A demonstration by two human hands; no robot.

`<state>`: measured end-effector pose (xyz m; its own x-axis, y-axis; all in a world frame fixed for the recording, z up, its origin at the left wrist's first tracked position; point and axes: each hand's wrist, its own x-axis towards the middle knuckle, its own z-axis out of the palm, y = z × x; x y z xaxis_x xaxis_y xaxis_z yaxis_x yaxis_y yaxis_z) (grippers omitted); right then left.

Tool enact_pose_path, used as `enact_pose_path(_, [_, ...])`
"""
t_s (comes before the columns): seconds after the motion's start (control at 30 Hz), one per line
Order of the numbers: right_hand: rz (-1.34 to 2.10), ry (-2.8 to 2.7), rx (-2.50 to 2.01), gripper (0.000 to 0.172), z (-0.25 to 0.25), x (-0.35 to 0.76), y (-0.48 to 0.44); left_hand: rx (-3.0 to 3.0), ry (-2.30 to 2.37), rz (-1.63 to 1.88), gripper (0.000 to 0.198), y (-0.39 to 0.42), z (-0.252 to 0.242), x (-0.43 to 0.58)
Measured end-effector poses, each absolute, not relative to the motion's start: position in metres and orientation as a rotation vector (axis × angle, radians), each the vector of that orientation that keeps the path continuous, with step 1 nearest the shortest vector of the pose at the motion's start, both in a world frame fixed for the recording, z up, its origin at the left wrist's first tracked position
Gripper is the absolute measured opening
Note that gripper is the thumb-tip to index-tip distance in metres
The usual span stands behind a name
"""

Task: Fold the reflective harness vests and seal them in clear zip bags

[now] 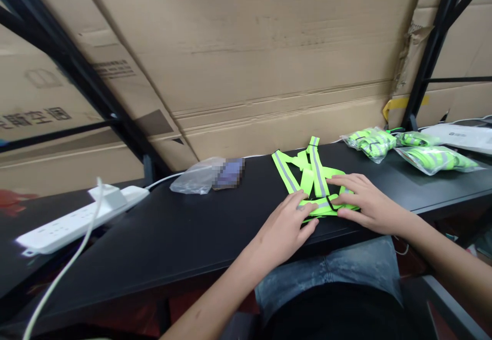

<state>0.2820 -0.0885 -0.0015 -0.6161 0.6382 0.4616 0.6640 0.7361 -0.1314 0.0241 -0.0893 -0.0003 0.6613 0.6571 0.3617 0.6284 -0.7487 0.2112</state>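
Head view: a left hand and a right hand, fingers spread and closed on nothing, press a neon-yellow reflective safety vest flat on a black desk to keep its straps in place, with bagged vests beyond.

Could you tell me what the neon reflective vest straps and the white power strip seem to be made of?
The reflective vest straps look like matte woven fabric, perhaps elastic: neon yellow-green, softly bending, with a shiny silver-grey reflective stripe. The white power strip looks like smooth moulded hard plastic with a slight sheen and rigid edges.
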Motion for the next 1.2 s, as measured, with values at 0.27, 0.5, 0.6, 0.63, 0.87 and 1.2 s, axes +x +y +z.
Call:
enact_pose_path(0.27, [0.157, -2.03, -1.349, 0.024, -0.022, 0.257, -0.071, 2.721, 1.061, 0.68, 0.023, -0.088, 0.0, 0.026])
enact_pose_path(0.5, [0.184, -2.233, -1.31, 0.037, -0.02, 0.26, -0.073, 2.729, 1.064, 0.729, 0.02, -0.088, -0.001, 0.027])
enact_pose_path(0.6, [0.114, -2.393, -1.187, 0.042, -0.016, 0.265, -0.071, 2.722, 1.039, 0.74, 0.015, -0.087, -0.001, 0.027])
enact_pose_path(0.63, [0.099, -2.41, -1.19, 0.044, -0.015, 0.266, -0.07, 2.719, 1.032, 0.737, 0.014, -0.087, -0.001, 0.026])
enact_pose_path(0.87, [0.085, -2.513, -1.245, 0.059, -0.006, 0.272, -0.062, 2.685, 1.07, 0.7, 0.023, -0.089, 0.002, 0.028])
enact_pose_path(1.2, [0.08, -2.523, -1.167, 0.058, -0.001, 0.274, -0.041, 2.697, 1.045, 0.688, 0.016, -0.089, 0.004, 0.03])
